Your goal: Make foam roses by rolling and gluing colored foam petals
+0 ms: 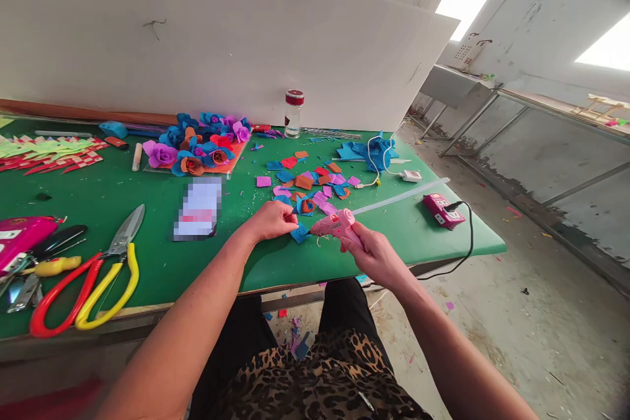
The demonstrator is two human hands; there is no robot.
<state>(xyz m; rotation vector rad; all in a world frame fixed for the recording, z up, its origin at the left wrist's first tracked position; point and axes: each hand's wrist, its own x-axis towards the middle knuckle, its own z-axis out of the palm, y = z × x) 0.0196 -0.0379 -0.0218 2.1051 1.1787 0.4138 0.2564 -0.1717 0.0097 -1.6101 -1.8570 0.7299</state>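
Observation:
My right hand is closed round the handle of a pink hot glue gun, with a long clear glue stick coming out of its back. The gun's nozzle points left at a small blue paper piece near the table's front. My left hand pinches a paper flower with blue outer petals and a brown centre. The fingertips hide part of its base. Just beyond lie loose paper petals in blue, brown, purple and red.
Finished paper flowers are piled at the back left. A phone, scissors, a lidded jar and a white cable lie or stand on the green table. A pink power strip sits by the right edge; a white board rises behind.

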